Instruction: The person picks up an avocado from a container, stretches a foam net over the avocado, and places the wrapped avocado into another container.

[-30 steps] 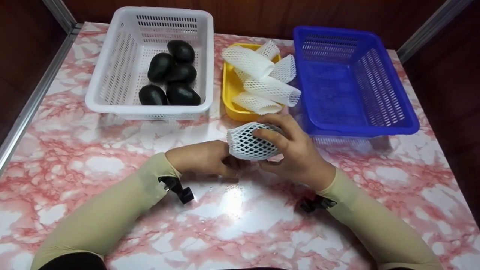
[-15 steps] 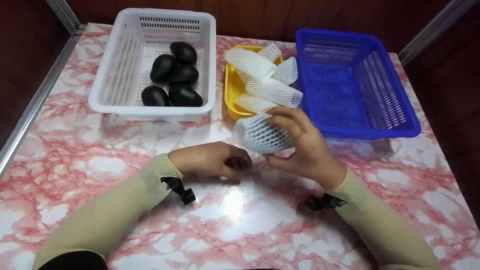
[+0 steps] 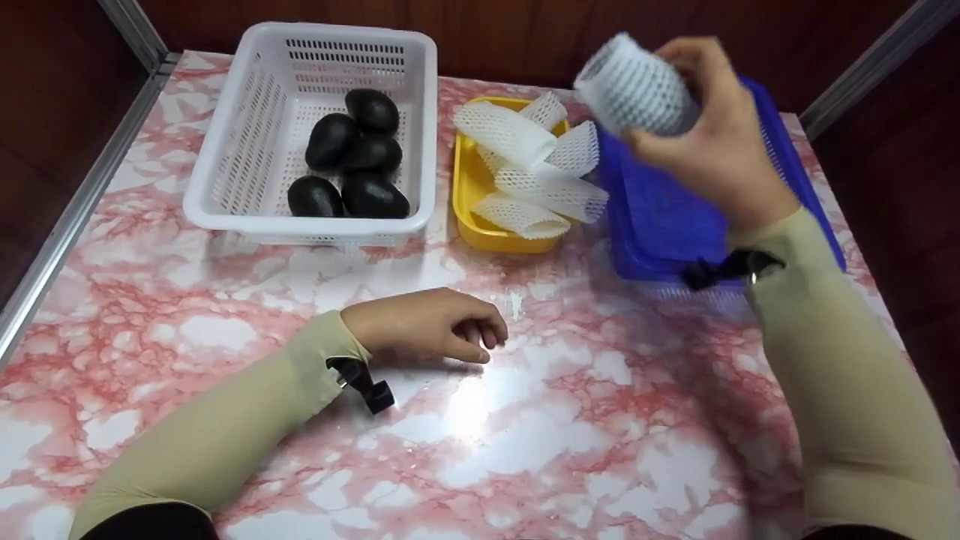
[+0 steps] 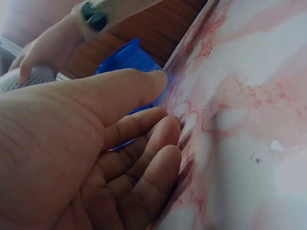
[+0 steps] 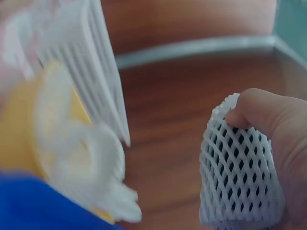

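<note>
My right hand [image 3: 712,135] holds a dark avocado in a white foam net sleeve [image 3: 637,90], raised over the far left part of the blue basket [image 3: 667,210]. In the right wrist view the thumb presses on the net sleeve [image 5: 240,177], and dark skin shows through its mesh. My left hand [image 3: 427,326] rests on the marbled table with loosely curled fingers and nothing in them. The left wrist view shows that hand's fingers [image 4: 158,177] bent beside the tabletop.
A white basket [image 3: 315,223] at the back left holds several dark avocados [image 3: 371,196]. Beside it, a yellow bin [image 3: 469,187] carries several white foam net sleeves [image 3: 502,131]. Wooden panels [image 3: 510,37] close off the back and sides of the table.
My right hand has lifted the sleeved avocado from beside the left hand, up and to the right, over the blue basket. The left hand has let go of it and stayed in place.
</note>
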A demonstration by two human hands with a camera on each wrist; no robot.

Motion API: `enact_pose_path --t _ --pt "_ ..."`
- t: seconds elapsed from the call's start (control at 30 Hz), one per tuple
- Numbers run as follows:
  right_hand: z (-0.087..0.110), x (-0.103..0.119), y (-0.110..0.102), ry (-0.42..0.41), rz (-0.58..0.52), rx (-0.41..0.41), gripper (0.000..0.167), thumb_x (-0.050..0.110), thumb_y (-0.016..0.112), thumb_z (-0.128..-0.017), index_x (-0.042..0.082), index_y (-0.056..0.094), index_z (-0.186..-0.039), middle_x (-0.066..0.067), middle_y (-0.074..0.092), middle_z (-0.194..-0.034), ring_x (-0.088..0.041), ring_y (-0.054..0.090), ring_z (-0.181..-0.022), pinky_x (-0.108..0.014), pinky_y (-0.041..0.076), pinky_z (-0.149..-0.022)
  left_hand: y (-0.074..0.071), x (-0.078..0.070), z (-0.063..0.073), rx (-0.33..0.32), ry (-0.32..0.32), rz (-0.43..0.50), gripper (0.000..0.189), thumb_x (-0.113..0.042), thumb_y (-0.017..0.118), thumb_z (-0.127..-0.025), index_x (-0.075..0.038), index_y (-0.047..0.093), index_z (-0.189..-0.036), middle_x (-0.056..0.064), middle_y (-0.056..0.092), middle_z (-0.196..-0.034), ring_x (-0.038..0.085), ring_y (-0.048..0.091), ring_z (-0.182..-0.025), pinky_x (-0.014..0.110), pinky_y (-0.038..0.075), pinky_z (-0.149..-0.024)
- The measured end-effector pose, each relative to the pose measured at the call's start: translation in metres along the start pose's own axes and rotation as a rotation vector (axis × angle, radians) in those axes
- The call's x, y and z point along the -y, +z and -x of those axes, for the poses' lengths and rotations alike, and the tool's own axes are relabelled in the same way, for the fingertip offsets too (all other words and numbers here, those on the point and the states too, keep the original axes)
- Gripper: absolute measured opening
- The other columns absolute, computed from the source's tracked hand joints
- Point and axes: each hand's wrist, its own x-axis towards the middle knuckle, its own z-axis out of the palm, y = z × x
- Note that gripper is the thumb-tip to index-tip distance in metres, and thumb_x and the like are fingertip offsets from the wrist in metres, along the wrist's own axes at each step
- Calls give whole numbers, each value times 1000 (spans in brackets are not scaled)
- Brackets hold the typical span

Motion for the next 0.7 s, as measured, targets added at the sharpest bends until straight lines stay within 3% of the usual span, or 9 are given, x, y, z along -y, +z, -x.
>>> enact_pose_path --t 0.17,0.33,0.53,0.7 --pt "-46 -24 -13 187 7 -8 64 12 89 -83 28 58 -136 6 68 -135 -13 63 -125 -30 51 -113 0 1 0 2 10 11 28 -22 74 -104 -18 73 -132 -3 77 -124 9 72 -108 30 59 -101" --pt "-75 -56 -20 326 62 12 60 22 88 -85 30 53 -133 8 63 -133 -11 60 -123 -30 50 -114 0 2 -1 -1 10 9 28 -23 74 -104 -18 73 -131 -4 77 -123 8 72 -107 31 59 -101" --pt "-88 -97 -19 440 252 107 65 34 84 -88 26 47 -141 -5 59 -147 -19 59 -130 -36 52 -116 1 3 -2 -4 -2 -7 27 -24 74 -104 -21 73 -130 -6 77 -120 6 71 -106 31 58 -101" --pt "-89 -119 -10 469 395 231 81 38 79 -88 10 40 -154 -22 56 -153 -32 58 -134 -42 53 -111 0 4 -3 -5 10 -18 27 -21 74 -103 -19 73 -130 -3 77 -120 6 71 -105 29 58 -100"
